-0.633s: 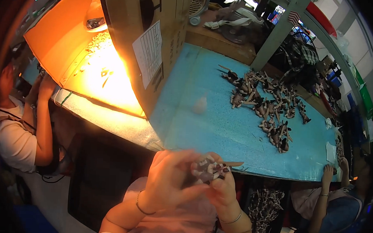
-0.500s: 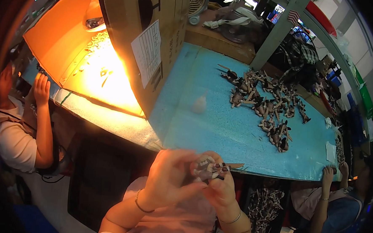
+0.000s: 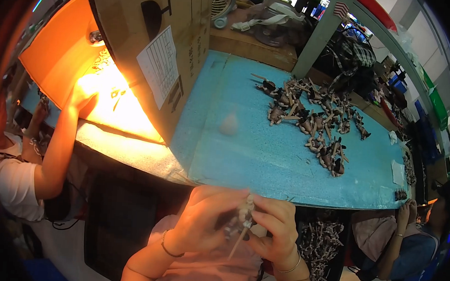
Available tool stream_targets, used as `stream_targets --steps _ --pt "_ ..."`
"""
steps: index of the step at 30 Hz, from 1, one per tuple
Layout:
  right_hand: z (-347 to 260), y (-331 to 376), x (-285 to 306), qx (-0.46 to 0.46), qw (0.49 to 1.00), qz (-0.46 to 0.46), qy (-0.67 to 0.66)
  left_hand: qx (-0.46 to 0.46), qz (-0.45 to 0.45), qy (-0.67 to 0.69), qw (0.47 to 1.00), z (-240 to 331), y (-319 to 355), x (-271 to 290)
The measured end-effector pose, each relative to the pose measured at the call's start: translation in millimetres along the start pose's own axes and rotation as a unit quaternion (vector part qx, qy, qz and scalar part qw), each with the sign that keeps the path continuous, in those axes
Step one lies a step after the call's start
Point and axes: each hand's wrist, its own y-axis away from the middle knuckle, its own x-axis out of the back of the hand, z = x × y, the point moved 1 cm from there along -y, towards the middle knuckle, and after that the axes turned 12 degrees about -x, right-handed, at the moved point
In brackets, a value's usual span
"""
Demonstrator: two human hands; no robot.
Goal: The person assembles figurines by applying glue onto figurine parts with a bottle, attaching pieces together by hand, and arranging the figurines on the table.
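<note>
Close to my body, at the near edge of the blue table point(image 3: 203, 160), I hold a small figurine point(image 3: 246, 210) with pale rounded parts and dark patches. A thin tan stick point(image 3: 237, 244) juts from it, slanting down towards me. My left hand point(image 3: 205, 218) closes round its left side. From the right, my right hand point(image 3: 276, 224) pinches it with thumb and fingers. Parts of the figurine are covered by my fingers. Many similar figurines point(image 3: 312, 119), brown, black and pale with sticks, lie in a loose heap farther right on the table.
A tall cardboard box point(image 3: 189, 47) stands at left, its inside brightly lit by a lamp point(image 3: 95, 37). A co-worker's arm point(image 3: 59, 147) reaches into it. A black bin point(image 3: 321, 247) of figurine pieces sits below right, beside another co-worker point(image 3: 412, 252). A metal post point(image 3: 316, 43) rises behind.
The figurine has been turned, so its stick points down towards me instead of right. My right hand has moved round its right side. The left co-worker's hand has gone into the lit box.
</note>
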Motion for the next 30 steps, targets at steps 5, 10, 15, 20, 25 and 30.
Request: stream_targets --steps 5,10,15,20,25,30 --pt "-0.4 1.7 14.5 -0.027 0.999 -0.01 0.016 0.015 0.052 0.053 0.997 1.2 -10.4 -13.6" --pt "17.3 24.7 46.9 -0.093 0.991 -0.047 0.081 0.045 -0.057 0.13 0.989 -9.3 -9.7 -46.7" --pt "68.9 106.3 107.5 -0.31 0.908 0.023 0.279 0.057 -0.187 0.067 0.978 -36.1 -25.6 -91.5" --pt "95.6 212.4 167.3 -0.468 0.787 0.04 0.4 -0.002 -0.174 -0.039 0.984 -73.9 -84.9 -154.3" --pt "104.6 243.9 170.8 -0.515 0.699 0.019 0.496 -0.098 -0.116 -0.203 0.967 -110.7 -127.8 -215.9" --pt "102.1 178.1 162.5 -0.436 0.789 0.092 0.424 -0.11 -0.129 -0.205 0.964 -117.7 -124.6 -216.6"
